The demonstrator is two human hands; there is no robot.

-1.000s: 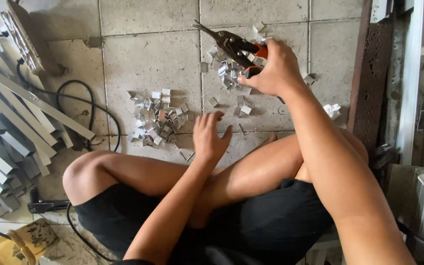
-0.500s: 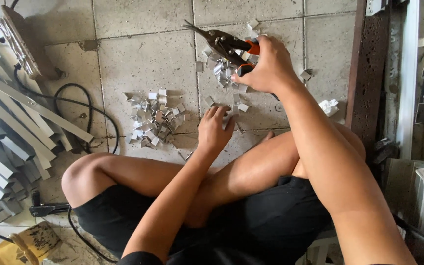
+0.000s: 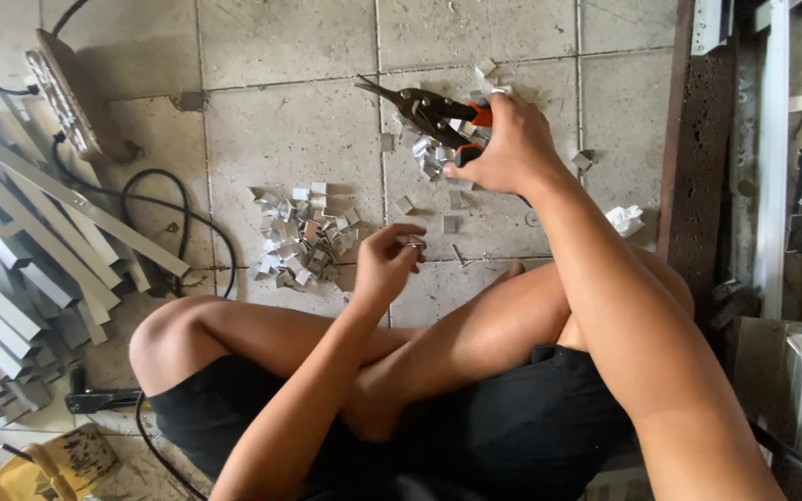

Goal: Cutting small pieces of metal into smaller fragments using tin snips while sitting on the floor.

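Note:
My right hand grips the orange handles of metal snips, whose dark blades point left over the tiled floor. My left hand is raised just above my knee with its fingertips pinched on a small metal piece. A pile of small cut metal pieces lies on the floor to the left of that hand. A smaller scatter of cut pieces lies under the snips. I sit cross-legged in black shorts.
Long grey metal strips lie stacked at the left beside a black cable. A dark upright beam and metal frames stand at the right. A yellow container sits at the bottom left. A crumpled white scrap lies near my right arm.
My left hand has lifted off the floor and closed its fingers on a small metal piece. The right hand with the snips has stayed nearly in place.

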